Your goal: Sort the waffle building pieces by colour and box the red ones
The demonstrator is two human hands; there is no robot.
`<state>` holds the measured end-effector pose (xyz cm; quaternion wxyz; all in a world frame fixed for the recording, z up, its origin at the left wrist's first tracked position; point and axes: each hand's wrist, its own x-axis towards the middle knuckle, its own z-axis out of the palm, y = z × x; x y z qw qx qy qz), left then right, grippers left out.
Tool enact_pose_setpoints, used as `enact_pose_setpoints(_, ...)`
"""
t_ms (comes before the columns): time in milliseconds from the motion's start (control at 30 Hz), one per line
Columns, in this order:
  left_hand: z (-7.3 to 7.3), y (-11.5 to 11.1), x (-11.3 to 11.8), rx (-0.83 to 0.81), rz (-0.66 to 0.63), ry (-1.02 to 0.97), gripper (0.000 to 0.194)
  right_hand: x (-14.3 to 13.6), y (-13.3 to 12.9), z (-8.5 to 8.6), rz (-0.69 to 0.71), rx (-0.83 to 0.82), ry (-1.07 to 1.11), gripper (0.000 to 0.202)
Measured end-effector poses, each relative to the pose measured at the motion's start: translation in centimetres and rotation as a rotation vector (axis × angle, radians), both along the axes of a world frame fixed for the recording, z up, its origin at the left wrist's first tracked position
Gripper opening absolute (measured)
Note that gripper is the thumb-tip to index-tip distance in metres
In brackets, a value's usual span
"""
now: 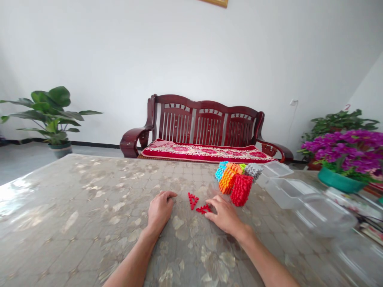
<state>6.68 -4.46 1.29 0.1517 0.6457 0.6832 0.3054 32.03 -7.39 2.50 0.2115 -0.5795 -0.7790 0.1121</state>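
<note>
My left hand (160,210) rests on the table with its fingers loosely bent and nothing visible in it. To its right lies a flat red triangular piece (193,201), untouched. A second red triangular piece (203,209) lies beside the first, its right end at the fingers of my right hand (223,213). Those fingers are apart and touch or nearly touch the piece. Just beyond my right hand stands a bundle of red pieces (241,189), with orange pieces (228,180), blue pieces (221,171) and grey pieces (253,170) grouped around it.
Clear plastic boxes (287,193) and lids stand on the right of the patterned table (89,207). Farther right is a teal pot (341,180) with purple flowers. Behind the table is a wooden bench (209,123); a potted plant (60,150) stands at the left.
</note>
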Motion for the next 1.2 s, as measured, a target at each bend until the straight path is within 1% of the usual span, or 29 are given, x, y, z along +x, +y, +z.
enact_pose_setpoints(200, 0.0, -0.1, 0.0, 0.007, -0.003, -0.001, 0.034, 0.3, 0.5, -0.5, -0.018, -0.009, 0.018, 0.015)
enact_pose_setpoints(267, 0.0, 0.0, 0.0, 0.006, -0.004, 0.003, 0.034, 0.2, 0.7, -0.9, -0.033, 0.001, 0.033, 0.014)
enact_pose_setpoints(433, 0.0, 0.1, 0.1, -0.001, -0.002, 0.011, 0.034, 0.1, 1.0, -1.9, -0.121, 0.007, 0.132, 0.015)
enact_pose_setpoints(567, -0.1, 0.0, 0.1, 0.005, 0.002, 0.009, 0.034, 0.3, 1.5, -2.2, -0.131, 0.085, 0.164, 0.011)
enact_pose_setpoints(633, 0.0, 0.0, 0.1, 0.007, 0.003, 0.010, 0.034, 0.7, 1.8, -2.3, -0.122, 0.108, 0.174, 0.013)
enact_pose_setpoints(800, 0.3, -0.1, 0.2, -0.010, 0.004, 0.006, 0.035, 1.7, 2.4, -2.8, -0.089, 0.194, 0.262, 0.026)
enact_pose_setpoints(867, 0.4, -0.2, 0.2, -0.016, 0.003, 0.002, 0.035, 2.0, 2.6, -3.0, -0.064, 0.200, 0.283, 0.030)
enact_pose_setpoints(933, 0.4, -0.2, 0.2, -0.016, 0.001, 0.002, 0.035, 2.3, 2.7, -3.0, -0.032, 0.172, 0.258, 0.035)
enact_pose_setpoints(1000, 0.3, -0.2, 0.2, -0.012, 0.000, 0.003, 0.034, 2.5, 2.7, -2.9, -0.004, 0.140, 0.200, 0.042)
enact_pose_setpoints(1067, 0.3, -0.1, 0.2, -0.010, -0.001, 0.001, 0.034, 2.5, 2.7, -2.6, 0.016, 0.115, 0.128, 0.044)
enact_pose_setpoints(1200, 0.2, 0.0, 0.1, -0.008, -0.004, 0.001, 0.034, 2.4, 2.5, -1.8, 0.045, 0.085, 0.039, 0.031)
